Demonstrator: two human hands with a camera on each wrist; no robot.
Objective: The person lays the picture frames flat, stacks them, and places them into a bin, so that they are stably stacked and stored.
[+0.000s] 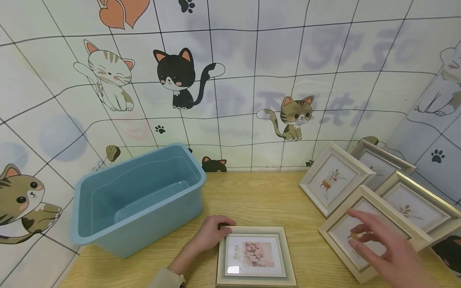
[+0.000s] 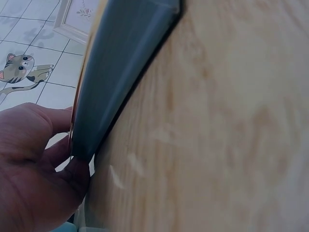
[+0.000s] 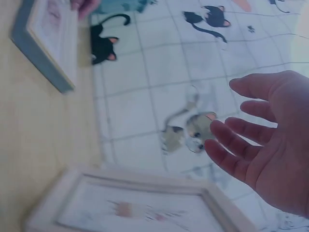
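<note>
Flower-print frame: a pale picture frame (image 1: pixel 257 256) lies face up on the wooden table (image 1: pixel 252 196), front and centre, a patch of glare on its glass.
Left hand: the left hand (image 1: pixel 212 234) grips the frame's far left corner, fingers bent around the edge.
Right hand: the right hand (image 1: pixel 390 248) is loosely spread, fingers softly curved, holding nothing.
Leaning frames: four stand tilted at the right: a white frame (image 1: pixel 333 180), a rear silver frame (image 1: pixel 378 162), a gold-edged frame (image 1: pixel 408 206) and, nearest, a cream frame (image 1: pixel 338 236).
In the way: the right hand hides part of the cream frame's picture; the cream and white frames partly cover those behind.
Blue bin: an open-topped plastic bin (image 1: pixel 155 228) stands left of the flower-print frame, just beyond the left forearm.
Backdrop: a white gridded wall covering (image 1: pixel 237 104) printed with cartoon cats and paw prints.
Left wrist view only: the fingers close up, pinching the frame's blue-grey side (image 2: pixel 113 72).
Right wrist view: clear space separates the right fingers from the frame below, a gap the head view does not reveal.
</note>
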